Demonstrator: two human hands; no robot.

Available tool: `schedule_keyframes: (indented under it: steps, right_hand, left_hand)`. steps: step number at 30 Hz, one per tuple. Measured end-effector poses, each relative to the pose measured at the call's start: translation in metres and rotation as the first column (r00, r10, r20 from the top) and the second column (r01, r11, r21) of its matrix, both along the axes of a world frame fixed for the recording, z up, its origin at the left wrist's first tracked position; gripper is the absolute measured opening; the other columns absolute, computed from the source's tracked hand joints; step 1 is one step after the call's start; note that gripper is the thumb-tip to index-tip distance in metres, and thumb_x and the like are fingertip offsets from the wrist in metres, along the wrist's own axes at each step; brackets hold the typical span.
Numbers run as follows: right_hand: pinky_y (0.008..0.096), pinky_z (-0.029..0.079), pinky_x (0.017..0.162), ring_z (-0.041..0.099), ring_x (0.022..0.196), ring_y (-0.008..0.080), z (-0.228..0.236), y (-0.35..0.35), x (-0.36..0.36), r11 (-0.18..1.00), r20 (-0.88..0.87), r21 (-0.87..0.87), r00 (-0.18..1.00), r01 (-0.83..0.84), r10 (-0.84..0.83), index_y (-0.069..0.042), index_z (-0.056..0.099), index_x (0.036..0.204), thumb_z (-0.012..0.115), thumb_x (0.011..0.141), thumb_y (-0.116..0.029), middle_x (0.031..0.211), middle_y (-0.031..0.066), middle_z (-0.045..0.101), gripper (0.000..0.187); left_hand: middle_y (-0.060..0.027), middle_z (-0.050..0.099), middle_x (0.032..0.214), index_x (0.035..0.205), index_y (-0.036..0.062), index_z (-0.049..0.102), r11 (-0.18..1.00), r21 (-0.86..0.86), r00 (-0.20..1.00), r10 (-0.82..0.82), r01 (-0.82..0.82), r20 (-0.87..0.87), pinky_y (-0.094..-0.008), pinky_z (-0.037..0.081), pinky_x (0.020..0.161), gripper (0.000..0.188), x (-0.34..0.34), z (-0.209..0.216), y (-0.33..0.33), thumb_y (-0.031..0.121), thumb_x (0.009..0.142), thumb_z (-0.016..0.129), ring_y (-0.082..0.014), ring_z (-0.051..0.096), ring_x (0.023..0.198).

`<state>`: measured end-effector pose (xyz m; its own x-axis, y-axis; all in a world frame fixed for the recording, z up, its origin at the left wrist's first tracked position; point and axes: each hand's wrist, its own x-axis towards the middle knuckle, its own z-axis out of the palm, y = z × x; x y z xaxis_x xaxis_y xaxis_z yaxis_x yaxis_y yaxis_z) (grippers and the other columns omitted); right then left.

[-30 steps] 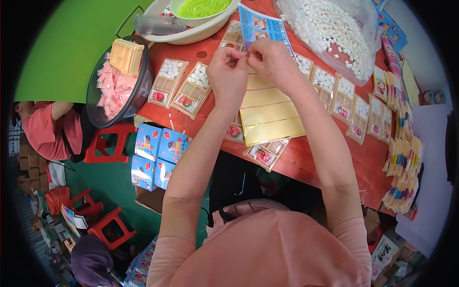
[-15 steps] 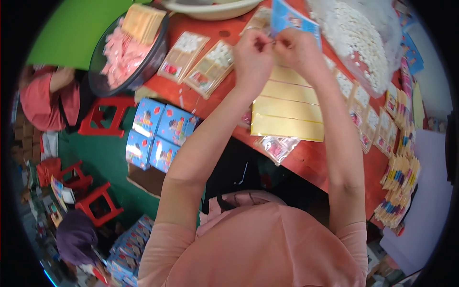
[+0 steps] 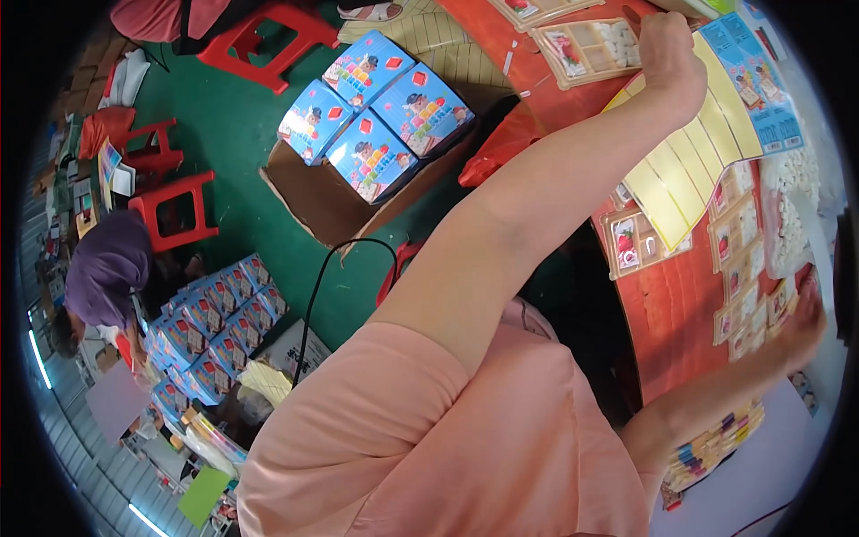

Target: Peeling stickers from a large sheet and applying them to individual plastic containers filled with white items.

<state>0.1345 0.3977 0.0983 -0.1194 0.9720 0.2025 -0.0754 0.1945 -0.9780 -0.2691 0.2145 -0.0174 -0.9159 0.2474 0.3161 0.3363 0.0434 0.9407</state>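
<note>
Carton (image 3: 313, 192) holds four boxes (image 3: 374, 148), one sheet (image 3: 693, 157) lies by left hand (image 3: 669, 61), both grips unclear.

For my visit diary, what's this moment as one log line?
left hand: near divided tray | right hand: near white pieces | hands: apart

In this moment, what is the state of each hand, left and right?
Left hand: near the yellow sheet, fingers unclear; grip cannot be told.
Right hand: blurred, near the picture's right edge; grip cannot be told.
</note>
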Motion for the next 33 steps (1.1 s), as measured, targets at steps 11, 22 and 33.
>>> schedule_keyframes:
  steps: [11,22,33]
  right_hand:
    - [0.0367,0.058,0.084,0.067,0.093,0.0280,0.065,-0.263,0.003,0.646,0.149,0.592,0.722,0.482,-0.676,0.012,0.062,0.096,0.066,0.088,-0.006,0.092,0.0181,0.068,0.020]
    - [0.0341,0.052,0.088,0.065,0.102,0.0235,-0.014,-0.342,-0.039,0.643,0.435,0.762,0.794,-0.074,-0.424,0.004,0.066,0.108,0.067,0.092,-0.009,0.113,0.0119,0.067,0.020]
    - [0.0336,0.048,0.097,0.056,0.114,0.0234,-0.013,-0.359,0.003,0.642,0.371,0.744,0.685,0.184,-0.627,0.003,0.060,0.124,0.067,0.095,-0.020,0.120,0.0141,0.059,0.038]
  left_hand:
    - [-0.0241,0.059,0.097,0.082,-0.0080,0.059,0.970,-0.140,0.929,-0.233,0.200,-0.288,-0.0434,0.048,0.079,0.011,0.098,0.059,-0.051,0.000,0.075,0.056,-0.0381,0.056,0.091]
    - [-0.0215,0.068,0.075,0.079,-0.0059,0.068,0.475,0.545,0.420,-0.877,0.690,0.232,-0.0399,0.053,0.066,0.028,0.250,0.113,-0.189,0.021,0.085,0.067,-0.0320,0.068,0.072]
    - [-0.0234,0.064,0.067,0.078,-0.0102,0.063,0.664,0.543,0.620,-0.726,0.514,0.299,-0.0405,0.050,0.059,0.023,0.245,0.120,-0.217,0.010,0.088,0.059,-0.0278,0.066,0.062]
